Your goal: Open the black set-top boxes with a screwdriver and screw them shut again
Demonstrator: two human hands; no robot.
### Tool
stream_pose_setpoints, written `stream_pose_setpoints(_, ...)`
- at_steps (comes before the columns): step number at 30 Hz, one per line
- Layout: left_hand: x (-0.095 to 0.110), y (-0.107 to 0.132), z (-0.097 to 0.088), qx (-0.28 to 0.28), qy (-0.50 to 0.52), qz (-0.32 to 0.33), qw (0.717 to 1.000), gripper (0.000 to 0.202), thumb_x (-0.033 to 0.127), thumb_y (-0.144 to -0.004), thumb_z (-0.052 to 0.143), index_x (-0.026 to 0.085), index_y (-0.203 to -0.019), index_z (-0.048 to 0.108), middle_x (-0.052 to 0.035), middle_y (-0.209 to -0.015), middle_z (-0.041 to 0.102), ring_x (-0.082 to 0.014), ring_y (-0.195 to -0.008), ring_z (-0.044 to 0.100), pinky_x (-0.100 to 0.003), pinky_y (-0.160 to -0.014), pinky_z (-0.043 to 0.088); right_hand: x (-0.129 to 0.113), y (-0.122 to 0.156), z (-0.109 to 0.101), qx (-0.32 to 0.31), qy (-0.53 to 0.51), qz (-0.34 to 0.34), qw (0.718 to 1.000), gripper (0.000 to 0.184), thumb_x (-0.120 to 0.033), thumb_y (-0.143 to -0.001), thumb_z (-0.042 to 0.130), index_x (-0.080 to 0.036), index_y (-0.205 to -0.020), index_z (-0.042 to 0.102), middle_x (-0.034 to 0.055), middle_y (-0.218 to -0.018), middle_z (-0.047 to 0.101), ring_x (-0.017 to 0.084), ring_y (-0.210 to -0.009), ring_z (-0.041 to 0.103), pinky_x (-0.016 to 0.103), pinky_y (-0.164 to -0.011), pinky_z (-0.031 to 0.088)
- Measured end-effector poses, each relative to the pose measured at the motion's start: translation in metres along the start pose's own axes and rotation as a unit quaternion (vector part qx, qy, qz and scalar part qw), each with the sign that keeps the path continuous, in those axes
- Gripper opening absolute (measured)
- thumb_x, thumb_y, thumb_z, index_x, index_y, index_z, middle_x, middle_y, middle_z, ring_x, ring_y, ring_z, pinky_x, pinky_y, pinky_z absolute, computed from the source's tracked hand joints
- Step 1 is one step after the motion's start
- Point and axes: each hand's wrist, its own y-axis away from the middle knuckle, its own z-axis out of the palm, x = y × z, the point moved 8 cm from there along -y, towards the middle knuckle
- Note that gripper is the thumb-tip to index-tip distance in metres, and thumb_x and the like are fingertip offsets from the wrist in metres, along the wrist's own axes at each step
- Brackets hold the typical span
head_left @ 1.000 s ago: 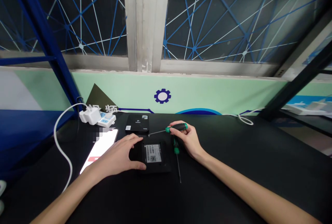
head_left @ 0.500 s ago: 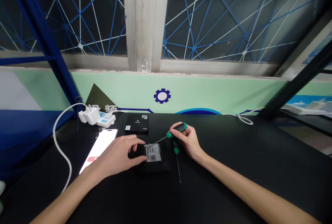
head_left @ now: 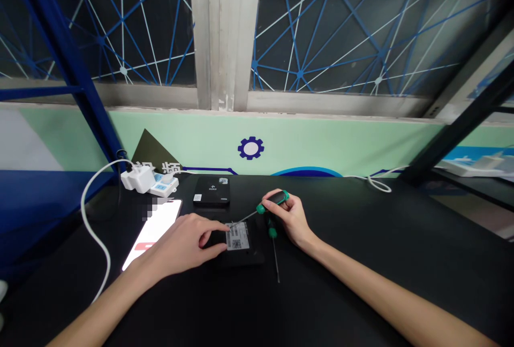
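Observation:
A flat black box (head_left: 251, 253) with a white label (head_left: 236, 236) lies on the black table (head_left: 341, 261). My left hand (head_left: 184, 244) rests on the box's left side, fingers spread, index fingertip at the label's upper left corner. My right hand (head_left: 291, 217) is closed round the green-and-black handle of a screwdriver (head_left: 268, 204). Its thin shaft slants down to the left and the tip meets the label's top edge next to my left index finger.
A second green-handled screwdriver (head_left: 274, 253) lies just right of the box. Behind it sits another black box (head_left: 212, 191). A lit phone (head_left: 153, 232) lies at the left, near a white power strip (head_left: 164, 185), a plug (head_left: 137, 179) and a looping white cable (head_left: 89, 229).
My right hand tilted the screwdriver down, bringing its tip from beyond the box's far edge onto the label. My left fingers slid right toward the label.

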Motion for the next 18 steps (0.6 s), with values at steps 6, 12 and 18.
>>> stream_pose_setpoints(6, 0.0016, -0.0017, -0.0001, 0.000, -0.001, 0.006, 1.000, 0.031, 0.043, -0.090, 0.059, 0.033, -0.116, 0.073, 0.0075, -0.055, 0.046, -0.0105, -0.053, 0.054, -0.022, -0.054, 0.036, 0.0000, -0.0004, -0.0009, 0.001, 0.012, -0.006, 1.000, 0.029, -0.043, -0.071, 0.083, -0.018, -0.078, 0.070, 0.0010, -0.066, 0.067, 0.014, -0.058, 0.059, 0.026, -0.055, 0.046)
stream_pose_setpoints(12, 0.0026, -0.0007, -0.0012, 0.006, -0.010, 0.008, 1.000, 0.034, 0.043, -0.091, 0.058, 0.034, -0.121, 0.071, 0.0076, -0.056, 0.046, -0.0104, -0.051, 0.052, -0.022, -0.052, 0.034, 0.0003, -0.0007, -0.0014, 0.006, 0.018, -0.006, 1.000, 0.031, -0.045, -0.071, 0.083, -0.018, -0.079, 0.069, 0.0020, -0.068, 0.067, 0.016, -0.060, 0.060, 0.027, -0.057, 0.048)
stream_pose_setpoints(18, 0.0030, -0.0002, 0.0020, 0.007, -0.022, 0.021, 1.000, 0.036, 0.041, -0.092, 0.057, 0.034, -0.125, 0.068, 0.0077, -0.055, 0.048, -0.0105, -0.052, 0.053, -0.021, -0.054, 0.033, 0.0013, -0.0006, -0.0005, 0.005, 0.028, -0.005, 1.000, 0.032, -0.045, -0.071, 0.083, -0.017, -0.079, 0.069, 0.0018, -0.068, 0.067, 0.015, -0.059, 0.059, 0.026, -0.056, 0.046)
